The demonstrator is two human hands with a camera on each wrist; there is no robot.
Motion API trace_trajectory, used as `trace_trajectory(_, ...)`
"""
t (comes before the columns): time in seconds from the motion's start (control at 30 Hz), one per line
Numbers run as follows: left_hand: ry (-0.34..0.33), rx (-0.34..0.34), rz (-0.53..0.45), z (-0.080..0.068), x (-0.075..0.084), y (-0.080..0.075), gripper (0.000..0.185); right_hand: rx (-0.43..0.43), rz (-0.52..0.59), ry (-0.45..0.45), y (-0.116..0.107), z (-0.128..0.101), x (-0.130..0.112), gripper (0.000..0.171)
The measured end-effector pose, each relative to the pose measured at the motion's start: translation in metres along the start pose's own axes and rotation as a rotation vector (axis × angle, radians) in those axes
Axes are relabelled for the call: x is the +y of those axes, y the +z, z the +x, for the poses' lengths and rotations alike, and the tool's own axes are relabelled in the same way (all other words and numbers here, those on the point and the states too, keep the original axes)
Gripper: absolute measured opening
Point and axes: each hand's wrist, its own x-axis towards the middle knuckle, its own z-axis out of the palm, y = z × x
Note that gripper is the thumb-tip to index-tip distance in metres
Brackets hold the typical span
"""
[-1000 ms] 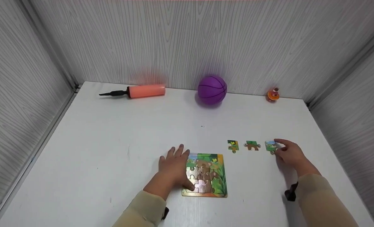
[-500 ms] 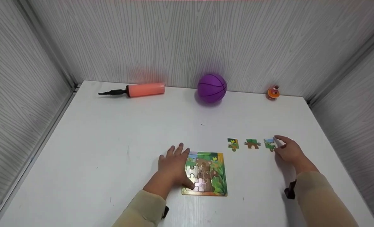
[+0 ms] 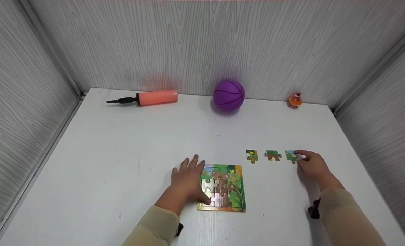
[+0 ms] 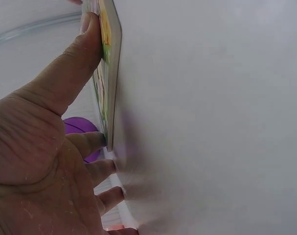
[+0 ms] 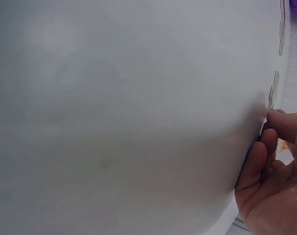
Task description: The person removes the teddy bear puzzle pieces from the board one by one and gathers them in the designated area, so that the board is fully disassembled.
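Observation:
My left hand rests with spread fingers along the left side of a square jigsaw puzzle board showing a brown bear. In the left wrist view the thumb lies over the board's edge, and the other fingertips reach down to the tabletop. To the right, my right hand has thumb and index finger at the right side of a blue-and-green puzzle piece on the table. Its other fingers are curled under in the right wrist view. A brown-and-green piece and a yellow-and-green piece lie in a row beside it.
Along the back of the white table lie an orange hand pump, a purple ball and a small orange-and-red toy. Grey wood-patterned panels enclose the back and sides.
The blue-and-green piece has slid slightly left with my right fingers at it. The index fingertip has come down onto its upper right part. My left hand and the board have stayed put.

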Motion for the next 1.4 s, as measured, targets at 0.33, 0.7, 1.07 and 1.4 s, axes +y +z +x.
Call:
trace_trajectory(0.33,0.005,0.002,0.018,0.002,0.002,0.000,0.130,0.000,0.006,0.024,-0.004,-0.003,0.003,0.046)
trace_trajectory(0.7,0.014,-0.006,-0.005,0.004,0.003,0.002,0.130,0.019,0.131,-0.058,-0.009,-0.015,-0.001,0.046)
trace_trajectory(1.07,0.052,-0.009,-0.083,-0.005,0.014,0.003,0.110,-0.019,0.082,-0.356,0.027,-0.061,-0.096,0.031)
trace_trajectory(1.4,0.145,-0.004,0.040,-0.012,0.037,0.018,0.088,-0.212,-0.018,-0.368,0.083,-0.100,-0.132,0.032)
